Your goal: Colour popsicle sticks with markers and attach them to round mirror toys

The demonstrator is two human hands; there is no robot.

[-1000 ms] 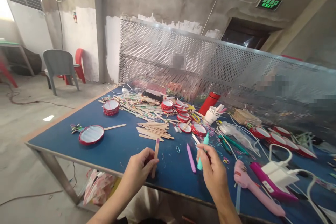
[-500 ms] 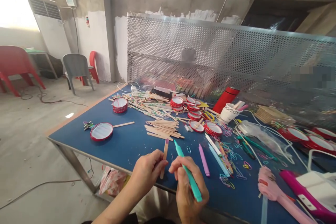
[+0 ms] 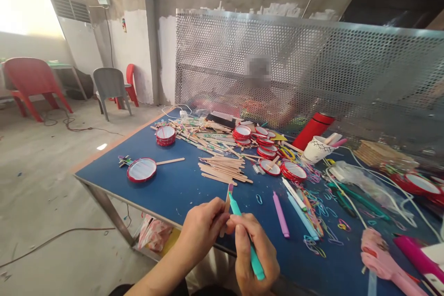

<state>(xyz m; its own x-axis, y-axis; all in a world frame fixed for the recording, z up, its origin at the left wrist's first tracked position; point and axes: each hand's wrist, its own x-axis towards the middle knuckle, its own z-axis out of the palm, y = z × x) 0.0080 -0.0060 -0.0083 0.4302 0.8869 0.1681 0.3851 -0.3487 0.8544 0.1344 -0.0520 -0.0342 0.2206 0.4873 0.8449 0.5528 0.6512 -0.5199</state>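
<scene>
My left hand (image 3: 203, 229) is closed on a wooden craft stick (image 3: 227, 201) whose top end is coloured, held upright near the front edge of the blue table (image 3: 166, 192). My right hand (image 3: 255, 254) grips a teal marker (image 3: 244, 236), and its tip touches the stick near my left fingers. A heap of plain wooden sticks (image 3: 222, 169) lies just beyond my hands. A finished red-rimmed round paddle (image 3: 142, 169) on a stick lies to the left.
Red round lids (image 3: 265, 145), rubber bands (image 3: 314, 222), a purple marker (image 3: 280, 215), a white cup (image 3: 317, 149), a red flask (image 3: 312, 129) and a pink glue gun (image 3: 385, 263) with cables crowd the right. A perforated metal screen (image 3: 312, 64) backs the table; a person sits behind it. Chairs stand at left.
The view swung leftward. My right hand carried the teal marker from the right over to the stick in my left hand; the tip now touches the stick.
</scene>
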